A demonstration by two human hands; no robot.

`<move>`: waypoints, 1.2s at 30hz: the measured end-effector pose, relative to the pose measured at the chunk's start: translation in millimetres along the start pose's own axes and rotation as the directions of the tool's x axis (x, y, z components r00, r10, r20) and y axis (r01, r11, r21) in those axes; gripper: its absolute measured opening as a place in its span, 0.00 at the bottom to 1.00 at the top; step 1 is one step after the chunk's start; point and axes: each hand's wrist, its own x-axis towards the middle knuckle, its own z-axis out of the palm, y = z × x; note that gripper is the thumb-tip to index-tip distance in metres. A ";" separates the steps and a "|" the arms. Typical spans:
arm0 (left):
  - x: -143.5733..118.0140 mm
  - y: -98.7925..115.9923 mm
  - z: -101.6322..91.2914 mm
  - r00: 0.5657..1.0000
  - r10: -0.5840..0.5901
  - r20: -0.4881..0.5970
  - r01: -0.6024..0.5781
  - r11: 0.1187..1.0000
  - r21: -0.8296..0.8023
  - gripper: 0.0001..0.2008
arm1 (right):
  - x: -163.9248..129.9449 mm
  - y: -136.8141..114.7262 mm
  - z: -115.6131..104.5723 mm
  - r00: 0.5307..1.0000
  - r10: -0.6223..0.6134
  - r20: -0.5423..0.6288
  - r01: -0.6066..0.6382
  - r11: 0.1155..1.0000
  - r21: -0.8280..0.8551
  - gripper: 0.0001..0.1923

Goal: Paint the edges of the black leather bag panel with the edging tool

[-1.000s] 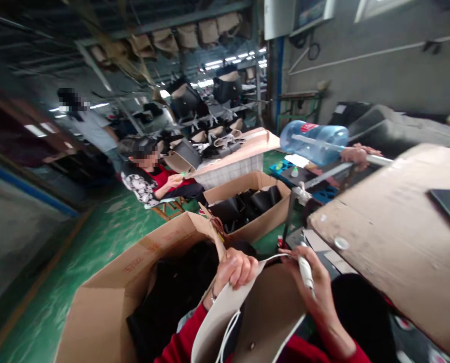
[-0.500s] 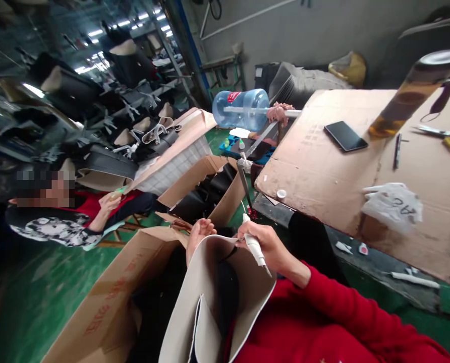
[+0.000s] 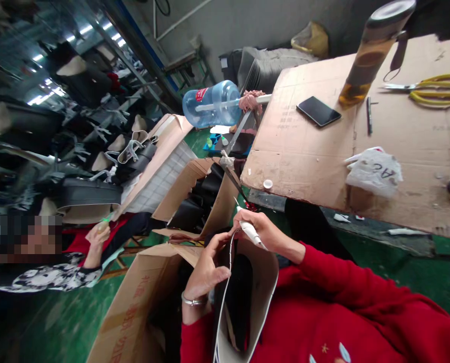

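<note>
On my feed I saw a workshop: dark, pale-lined bags (image 3: 91,198) were massed under strip lights (image 3: 86,29), open cartons (image 3: 115,322) stood on a green floor (image 3: 47,322), a co-worker (image 3: 54,277) sat nearby, and yellow-handled scissors (image 3: 416,94) lay on a cardboard-topped surface (image 3: 300,156).

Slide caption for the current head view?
Left hand at the rim of an open bag, right hand gripping a white-wrapped tool.

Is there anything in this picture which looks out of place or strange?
Yes: the big blue water bottle lies on its side near the cardboard-covered table; such bottles usually stand upright.
</note>
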 end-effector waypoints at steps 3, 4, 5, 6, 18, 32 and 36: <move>-2.4 -4.2 5.3 1.000 0.023 0.021 -0.024 0.997 0.067 0.55 | 0.0 3.4 -1.7 1.000 0.001 -0.022 0.000 0.999 0.054 0.15; -2.5 -4.7 7.9 1.000 0.021 0.001 -0.021 0.993 0.120 0.55 | 0.0 5.3 -2.0 0.999 0.005 -0.033 -0.003 0.998 0.065 0.16; -1.9 -4.5 10.9 0.999 0.013 -0.030 -0.008 0.982 0.188 0.54 | -0.1 7.5 -2.0 0.999 0.011 -0.045 -0.008 0.997 0.077 0.17; -0.6 -3.6 14.4 0.998 0.003 -0.069 0.015 0.966 0.259 0.51 | -0.3 9.9 -1.6 0.998 0.023 -0.056 -0.018 0.996 0.092 0.18; 20.9 1.5 21.5 0.949 -0.078 -0.306 0.171 0.941 0.293 0.15 | -9.4 10.5 -4.0 0.998 0.068 -0.001 -0.067 0.981 0.183 0.24; 47.6 -13.6 44.9 0.943 -0.273 -0.188 0.241 0.954 -0.176 0.19 | -28.7 12.2 -14.8 0.972 0.130 -0.196 -0.087 0.973 0.212 0.22; 47.9 -11.3 41.8 0.926 -0.311 -0.214 0.265 0.939 -0.217 0.20 | -30.5 8.6 -14.1 0.969 0.107 -0.221 -0.067 0.982 0.178 0.20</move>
